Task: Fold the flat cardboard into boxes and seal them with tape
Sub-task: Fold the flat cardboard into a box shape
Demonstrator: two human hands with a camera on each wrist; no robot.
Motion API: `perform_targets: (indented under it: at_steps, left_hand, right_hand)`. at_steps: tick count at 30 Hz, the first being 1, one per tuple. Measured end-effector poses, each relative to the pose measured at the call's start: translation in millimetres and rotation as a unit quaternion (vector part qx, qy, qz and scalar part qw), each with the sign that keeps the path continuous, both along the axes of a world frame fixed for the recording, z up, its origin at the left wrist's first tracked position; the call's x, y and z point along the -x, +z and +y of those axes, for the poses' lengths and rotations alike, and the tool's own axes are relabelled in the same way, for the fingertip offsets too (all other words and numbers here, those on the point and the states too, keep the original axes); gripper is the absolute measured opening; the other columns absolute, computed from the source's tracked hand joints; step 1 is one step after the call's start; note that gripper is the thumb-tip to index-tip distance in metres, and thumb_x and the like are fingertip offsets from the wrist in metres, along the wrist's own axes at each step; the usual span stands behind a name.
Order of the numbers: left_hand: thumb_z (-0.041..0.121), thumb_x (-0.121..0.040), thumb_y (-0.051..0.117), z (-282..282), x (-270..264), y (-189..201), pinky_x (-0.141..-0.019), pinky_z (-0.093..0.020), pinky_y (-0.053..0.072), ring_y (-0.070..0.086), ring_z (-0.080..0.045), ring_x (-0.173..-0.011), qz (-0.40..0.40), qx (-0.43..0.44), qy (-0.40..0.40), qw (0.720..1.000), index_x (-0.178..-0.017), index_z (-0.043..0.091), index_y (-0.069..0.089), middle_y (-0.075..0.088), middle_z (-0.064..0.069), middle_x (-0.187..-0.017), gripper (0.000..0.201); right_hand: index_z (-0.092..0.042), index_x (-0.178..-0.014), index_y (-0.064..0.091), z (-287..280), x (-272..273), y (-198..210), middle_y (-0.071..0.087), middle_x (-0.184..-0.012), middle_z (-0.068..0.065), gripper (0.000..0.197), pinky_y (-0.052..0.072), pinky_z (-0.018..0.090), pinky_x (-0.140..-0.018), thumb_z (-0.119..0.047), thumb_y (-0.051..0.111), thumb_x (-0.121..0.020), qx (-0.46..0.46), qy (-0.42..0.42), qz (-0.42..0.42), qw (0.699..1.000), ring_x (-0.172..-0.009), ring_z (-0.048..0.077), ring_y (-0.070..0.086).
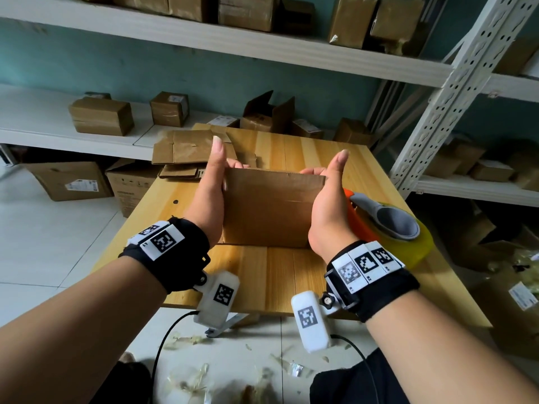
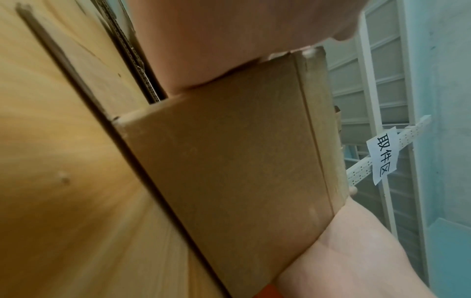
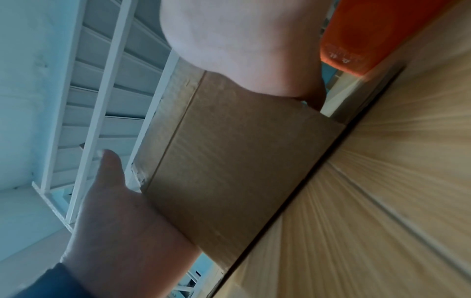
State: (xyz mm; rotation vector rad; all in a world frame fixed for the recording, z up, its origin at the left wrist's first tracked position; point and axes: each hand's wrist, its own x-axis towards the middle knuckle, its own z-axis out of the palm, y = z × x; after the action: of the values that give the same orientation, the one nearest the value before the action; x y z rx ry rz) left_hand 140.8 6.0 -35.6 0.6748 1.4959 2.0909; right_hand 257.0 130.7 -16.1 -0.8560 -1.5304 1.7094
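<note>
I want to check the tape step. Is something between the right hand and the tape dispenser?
Nothing visible. The tape dispenser lies on the table directly beside the right hand, on its outer side. Both hands press the sides of the box; the left hand is opposite.

Box (image 1: 267, 208) is seen as matt brown corrugated cardboard, slightly scuffed at corners. Table (image 1: 280, 275) is made of pale wood planks, smooth, with a light sheen and visible grain. Tape dispenser (image 1: 361, 220) is formed of glossy orange plastic with a grey matt handle; tape roll (image 1: 420, 246) is shown yellowish, translucent, shiny. Shelving upright (image 1: 455, 91) is made of white painted perforated metal. Wrist bands (image 1: 180, 258) are made of black cloth.
</note>
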Motion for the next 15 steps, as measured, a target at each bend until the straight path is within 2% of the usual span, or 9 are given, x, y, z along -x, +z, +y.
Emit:
perform_targets:
  at_steps: [1,2,4,6,8,9,11,13,15]
  left_hand:
    - [0.086,-0.086,0.046,-0.6,1.1,-0.1,-0.100,-0.043,0.051,0.069,-0.019,-0.112,0.024,0.027,-0.006,0.999,-0.096,0.024,0.069,0.073,0.000,-0.116,0.067]
    - [0.087,-0.080,0.055,-1.2,0.9,0.6,-0.101,-0.043,0.050,0.068,-0.018,-0.112,0.049,0.054,-0.007,0.997,-0.102,0.022,0.068,0.073,0.001,-0.115,0.070]
    - [0.070,-0.082,0.071,0.0,-0.8,2.0,-0.087,-0.038,0.049,0.066,-0.019,-0.097,0.065,0.073,0.007,0.995,-0.096,0.022,0.063,0.069,-0.001,-0.100,0.051]
    - [0.051,-0.091,0.076,2.8,-1.9,4.3,-0.076,-0.035,0.045,0.060,-0.019,-0.088,0.060,0.077,0.032,0.995,-0.085,0.025,0.059,0.064,-0.001,-0.091,0.031]
    - [0.038,-0.095,0.076,5.2,-1.9,7.0,-0.068,-0.029,0.045,0.058,-0.016,-0.083,0.053,0.083,0.044,0.994,-0.081,0.026,0.059,0.063,0.000,-0.090,0.024]
    - [0.034,-0.095,0.076,5.7,-1.5,8.0,-0.065,-0.026,0.045,0.059,-0.015,-0.082,0.050,0.086,0.046,0.994,-0.083,0.026,0.060,0.064,0.000,-0.090,0.022]
    - [0.031,-0.096,0.076,6.6,0.4,9.2,-0.063,-0.024,0.048,0.060,-0.014,-0.079,0.046,0.095,0.045,0.993,-0.086,0.025,0.062,0.066,0.000,-0.090,0.018]
    - [0.028,-0.097,0.075,6.8,0.9,10.0,-0.062,-0.024,0.049,0.061,-0.014,-0.078,0.045,0.097,0.037,0.994,-0.090,0.023,0.064,0.066,-0.001,-0.090,0.014]
    - [0.023,-0.100,0.070,6.8,1.9,9.8,-0.064,-0.024,0.048,0.060,-0.016,-0.082,0.038,0.098,0.033,0.994,-0.095,0.023,0.066,0.066,-0.001,-0.091,0.007]
  right_hand:
    - [-0.025,-0.086,0.069,-1.2,-0.6,0.4,0.072,-0.099,0.026,0.081,0.051,0.065,-0.103,-0.084,0.014,-0.096,-0.003,-0.006,-0.002,1.000,-0.085,0.029,0.064]
    - [-0.025,-0.087,0.069,-1.5,-0.8,0.6,0.072,-0.100,0.025,0.081,0.052,0.062,-0.102,-0.083,0.014,-0.096,-0.006,-0.011,-0.004,1.000,-0.085,0.028,0.065]
    - [-0.023,-0.088,0.067,-1.4,-0.6,-0.3,0.071,-0.090,0.014,0.080,0.057,0.052,-0.093,-0.081,0.012,-0.098,-0.026,-0.020,-0.014,0.999,-0.085,0.026,0.068]
    - [-0.022,-0.091,0.067,-0.8,-0.5,-0.3,0.066,-0.088,0.010,0.078,0.053,0.042,-0.081,-0.078,0.014,-0.100,-0.063,-0.023,-0.029,0.997,-0.086,0.025,0.066]
    - [-0.018,-0.101,0.068,1.5,-1.7,0.0,0.066,-0.092,0.003,0.069,0.046,0.032,-0.077,-0.075,0.029,-0.101,-0.096,-0.004,-0.042,0.994,-0.087,0.017,0.062]
    - [-0.017,-0.103,0.066,2.5,-2.9,0.3,0.066,-0.093,0.001,0.062,0.046,0.032,-0.077,-0.074,0.043,-0.100,-0.103,0.016,-0.044,0.994,-0.087,0.015,0.061]
    - [-0.019,-0.097,0.064,9.0,-2.4,-3.0,0.068,-0.095,0.008,0.048,0.053,0.042,-0.080,-0.066,0.070,-0.091,-0.110,0.046,-0.043,0.992,-0.091,0.025,0.066]
    - [-0.025,-0.096,0.065,15.2,-3.0,-5.7,0.074,-0.104,0.010,0.038,0.059,0.051,-0.090,-0.056,0.082,-0.084,-0.120,0.057,-0.057,0.989,-0.102,0.032,0.071]
    - [-0.028,-0.099,0.066,20.0,-3.4,-6.5,0.075,-0.107,0.003,0.035,0.059,0.049,-0.095,-0.053,0.084,-0.082,-0.135,0.065,-0.071,0.986,-0.107,0.027,0.070]
